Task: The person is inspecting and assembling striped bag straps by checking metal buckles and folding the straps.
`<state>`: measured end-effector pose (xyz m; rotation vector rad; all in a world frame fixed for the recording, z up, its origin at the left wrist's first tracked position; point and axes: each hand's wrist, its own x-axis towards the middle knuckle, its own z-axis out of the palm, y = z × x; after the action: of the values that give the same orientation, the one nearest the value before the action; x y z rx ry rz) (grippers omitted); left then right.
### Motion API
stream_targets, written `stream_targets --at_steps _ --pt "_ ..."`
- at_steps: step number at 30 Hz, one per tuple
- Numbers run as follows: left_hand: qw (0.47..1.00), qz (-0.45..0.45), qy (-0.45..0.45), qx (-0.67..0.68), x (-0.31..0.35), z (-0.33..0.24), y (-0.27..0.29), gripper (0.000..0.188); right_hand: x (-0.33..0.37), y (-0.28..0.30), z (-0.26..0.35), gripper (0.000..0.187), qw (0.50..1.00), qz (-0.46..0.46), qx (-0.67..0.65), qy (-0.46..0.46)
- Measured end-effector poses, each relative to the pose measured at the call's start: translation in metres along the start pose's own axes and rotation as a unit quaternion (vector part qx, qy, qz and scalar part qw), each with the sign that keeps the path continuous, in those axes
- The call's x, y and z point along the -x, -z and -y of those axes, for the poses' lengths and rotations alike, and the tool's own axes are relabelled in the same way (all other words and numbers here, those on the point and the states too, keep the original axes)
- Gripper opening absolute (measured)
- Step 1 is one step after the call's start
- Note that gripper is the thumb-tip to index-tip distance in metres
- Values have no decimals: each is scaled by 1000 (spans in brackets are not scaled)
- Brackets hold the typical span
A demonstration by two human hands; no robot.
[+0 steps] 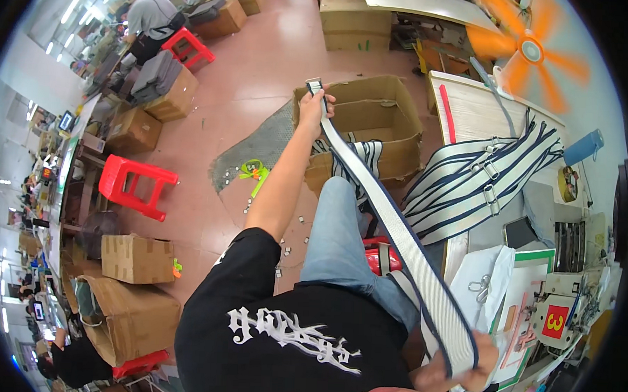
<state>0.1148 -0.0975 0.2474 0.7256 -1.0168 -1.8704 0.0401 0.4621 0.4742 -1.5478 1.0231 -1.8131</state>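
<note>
A long white webbing strap point(396, 231) with dark navy edges runs taut across my lap. Near its far end my left hand point(312, 110) is closed around it, and a metal buckle point(314, 83) sticks out past the fingers. At the lower right my right hand point(485, 361), a little smeared by motion, grips the strap where it folds over. Part of the strap hangs down below that hand. Beneath my left hand stands an open cardboard box point(394, 115), with more striped straps point(368, 153) draped over its near side.
On the bench to the right lies a pile of striped straps point(469, 175) with buckles, near scissors point(479, 286), a phone point(519, 231) and a sewing machine point(561, 305). An orange fan point(532, 48) spins behind. Red stools point(136, 187) and cardboard boxes point(137, 258) stand leftward; another person point(153, 17) sits farther off.
</note>
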Motion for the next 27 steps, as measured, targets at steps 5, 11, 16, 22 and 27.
stream_targets --at_steps 5,11,16,22,27 --pt "976 213 33 -19 51 -25 -67 52 -62 -28 -22 36 962 -102 56 -248" --pt "897 436 68 2 138 -50 -130 67 -102 -13 -100 32 974 -59 28 -216" --pt "902 426 61 -22 196 -16 -136 68 -119 -14 -147 22 964 -217 -11 -151" --pt "964 247 57 -77 225 -7 -165 32 -94 -16 -170 26 932 -248 156 -215" --pt "985 157 34 68 151 -20 -157 40 -30 -35 -172 50 924 -189 -21 -332"
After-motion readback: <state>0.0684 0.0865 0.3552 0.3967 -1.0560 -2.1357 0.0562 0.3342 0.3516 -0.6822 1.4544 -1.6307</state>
